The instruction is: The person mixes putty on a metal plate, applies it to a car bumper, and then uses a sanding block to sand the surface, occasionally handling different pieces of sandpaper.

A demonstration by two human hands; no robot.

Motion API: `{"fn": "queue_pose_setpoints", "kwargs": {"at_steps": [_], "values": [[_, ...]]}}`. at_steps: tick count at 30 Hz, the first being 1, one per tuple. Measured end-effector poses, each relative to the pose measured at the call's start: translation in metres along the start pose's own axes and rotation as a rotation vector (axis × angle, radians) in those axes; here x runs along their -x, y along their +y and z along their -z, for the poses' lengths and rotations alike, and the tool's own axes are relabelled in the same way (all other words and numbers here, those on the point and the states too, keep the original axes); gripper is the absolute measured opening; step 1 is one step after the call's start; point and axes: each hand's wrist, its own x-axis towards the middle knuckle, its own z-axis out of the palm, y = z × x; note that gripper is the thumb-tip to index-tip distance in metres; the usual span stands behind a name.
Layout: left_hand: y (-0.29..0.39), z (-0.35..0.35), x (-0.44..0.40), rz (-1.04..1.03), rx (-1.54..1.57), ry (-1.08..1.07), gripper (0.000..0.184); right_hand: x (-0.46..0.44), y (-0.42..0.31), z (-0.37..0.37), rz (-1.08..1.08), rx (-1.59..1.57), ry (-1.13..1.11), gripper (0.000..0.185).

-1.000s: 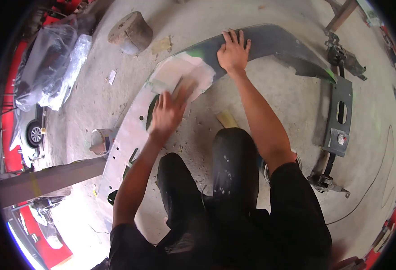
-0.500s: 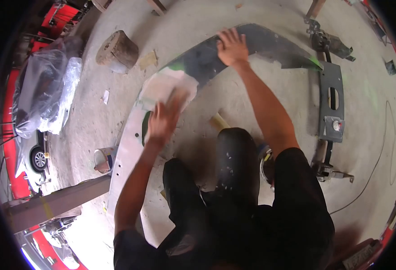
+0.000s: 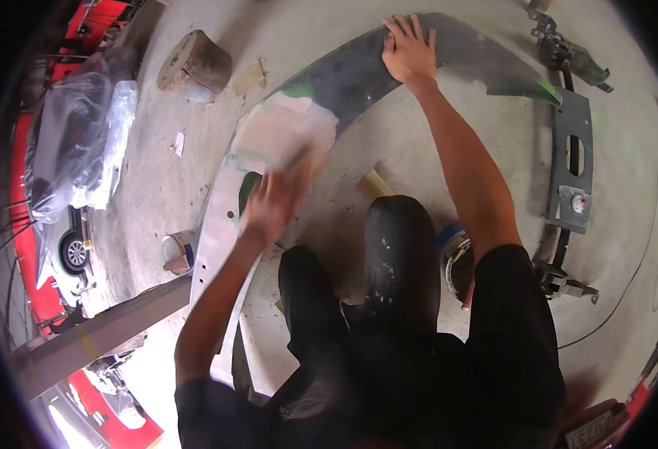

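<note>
A long curved car bumper point(image 3: 351, 84) lies across the floor before me, dark at the far end and pale nearer my left. A pinkish-white filler patch point(image 3: 280, 127) covers part of it. My left hand point(image 3: 273, 202), smeared by motion, is closed on what looks like a brownish sanding block point(image 3: 308, 163) at the lower edge of the patch. The block's exact shape is blurred. On the dark section, my right hand point(image 3: 409, 52) rests flat with its fingers spread, and holds nothing.
A wood stump point(image 3: 194, 66) stands beyond the bumper, and a beam point(image 3: 112, 329) meets its near left end. A small tub point(image 3: 179, 251) sits beside it. By my right knee is an open can point(image 3: 457, 258). A grey metal bar point(image 3: 572, 157) lies at the right.
The view has shifted, so most things appear displaced. My left hand remains blurred near the patch's lower edge with the block. My right hand still lies on the dark section.
</note>
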Motion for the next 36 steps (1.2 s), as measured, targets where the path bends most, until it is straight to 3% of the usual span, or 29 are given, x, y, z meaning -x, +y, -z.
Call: {"fn": "queue_pose_setpoints", "kwargs": {"at_steps": [1,4,6,7,9,11,13,15,18,21,22,23,26,30,33,34,36], "values": [[0.001,0.005,0.047,-0.035,0.056,-0.084,0.070,0.000,-0.005,0.008,-0.012,-0.009,-0.006,0.048],[0.005,0.022,0.059,-0.031,0.115,-0.092,0.067,0.002,-0.006,0.010,-0.023,0.000,0.015,0.047],[-0.011,-0.007,0.003,-0.041,-0.001,0.105,0.062,-0.005,-0.006,0.007,-0.013,0.001,0.042,0.047],[-0.013,-0.010,-0.037,0.107,-0.056,0.015,0.057,-0.004,-0.006,0.006,-0.008,-0.009,0.047,0.047],[-0.028,-0.010,-0.118,0.112,0.029,0.234,0.057,-0.001,-0.002,0.007,0.006,-0.029,0.065,0.047],[-0.030,-0.003,-0.149,0.122,0.034,0.269,0.058,0.000,0.001,0.007,0.027,-0.061,0.077,0.046],[-0.028,0.000,-0.112,0.101,-0.002,0.212,0.060,-0.001,0.003,0.003,0.053,-0.038,0.097,0.046],[-0.016,-0.014,-0.023,0.059,-0.070,0.125,0.065,-0.002,0.003,0.000,0.020,-0.033,0.088,0.046],[0.020,0.032,0.078,0.155,0.223,-0.040,0.063,-0.003,-0.003,0.001,0.015,0.000,0.095,0.046],[0.002,0.012,0.034,0.105,0.138,0.102,0.060,-0.006,-0.019,0.030,-0.031,-0.042,-0.043,0.043],[-0.008,-0.014,0.002,0.158,-0.070,0.124,0.061,-0.012,-0.015,0.022,-0.015,-0.025,0.012,0.043],[-0.016,-0.011,-0.042,0.231,-0.051,0.093,0.061,-0.012,-0.007,0.007,0.001,-0.012,0.056,0.044],[-0.033,-0.005,-0.123,0.219,0.051,0.281,0.060,0.001,0.001,0.001,0.022,-0.019,0.079,0.046],[-0.006,-0.001,-0.010,0.191,-0.042,0.212,0.059,-0.008,0.005,-0.002,0.027,-0.001,0.078,0.046],[0.038,0.024,0.123,0.292,0.040,-0.041,0.059,-0.007,-0.002,0.003,-0.006,-0.010,0.049,0.044],[0.044,0.034,0.134,0.370,0.044,-0.172,0.059,-0.006,-0.012,0.018,-0.019,-0.033,0.041,0.042],[0.031,0.021,0.111,0.232,0.106,-0.053,0.065,-0.004,-0.018,0.023,-0.027,-0.055,0.034,0.041]]}}
